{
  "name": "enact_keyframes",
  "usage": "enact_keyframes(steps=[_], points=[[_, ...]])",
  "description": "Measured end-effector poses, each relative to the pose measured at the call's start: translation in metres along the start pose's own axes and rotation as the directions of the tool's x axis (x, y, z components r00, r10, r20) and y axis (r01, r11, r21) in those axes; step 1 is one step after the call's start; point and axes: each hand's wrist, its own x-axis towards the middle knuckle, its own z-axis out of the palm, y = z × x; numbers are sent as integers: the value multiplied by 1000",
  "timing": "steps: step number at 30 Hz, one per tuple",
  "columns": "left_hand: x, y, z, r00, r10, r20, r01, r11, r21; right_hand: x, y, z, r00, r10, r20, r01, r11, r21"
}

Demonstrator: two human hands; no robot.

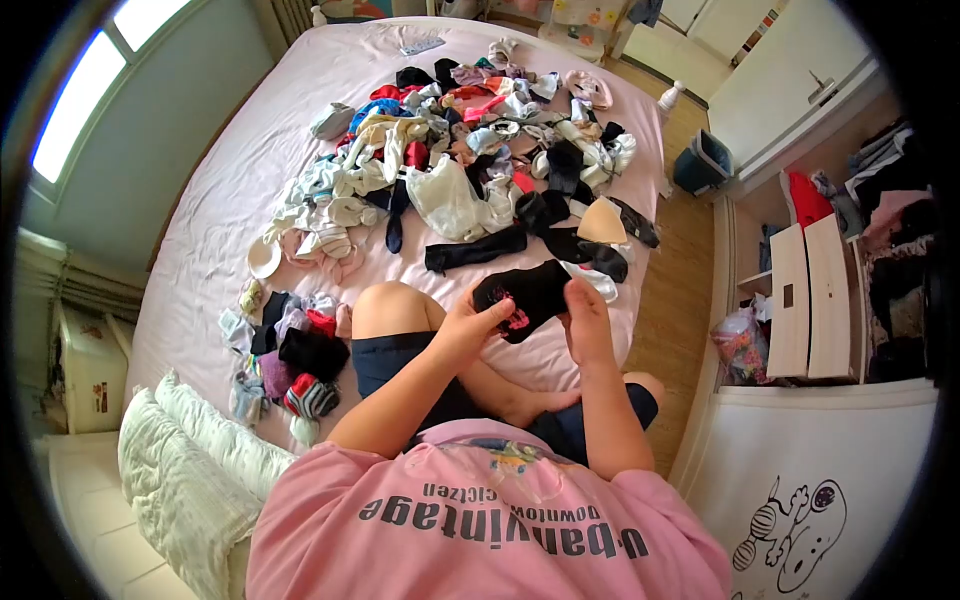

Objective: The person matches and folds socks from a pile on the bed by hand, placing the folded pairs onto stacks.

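Note:
Between my two hands, above my crossed legs, is a black sock with a pink pattern, stretched out sideways. My left hand grips its left end, thumb lying over the pink print. At the opposite end my right hand is closed on the sock's edge. Just beyond lies a dark sock on the pink bed sheet. A large heap of mixed socks and small clothes spreads farther back, with a white plastic bag on it. To my left sits a smaller pile of rolled socks.
White pillows lie at my left, near a white cabinet. Off the bed's right side are a dark bin and a wardrobe with pulled-out wooden drawers. A beige cup-shaped pad rests on the heap's near right edge.

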Motion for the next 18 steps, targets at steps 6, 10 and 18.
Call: enact_keyframes(steps=[6,10,18], points=[[-2,3,-3,991,127,-38,-112,955,274,3,-6,-5,962,-23,270,34,999,-37],[5,-4,-2,966,203,-160,-129,914,384,-2,7,2,969,-27,245,32,999,-15],[0,-13,-3,996,47,72,-71,921,382,-10,27,8,963,-113,245,137,987,-81]])
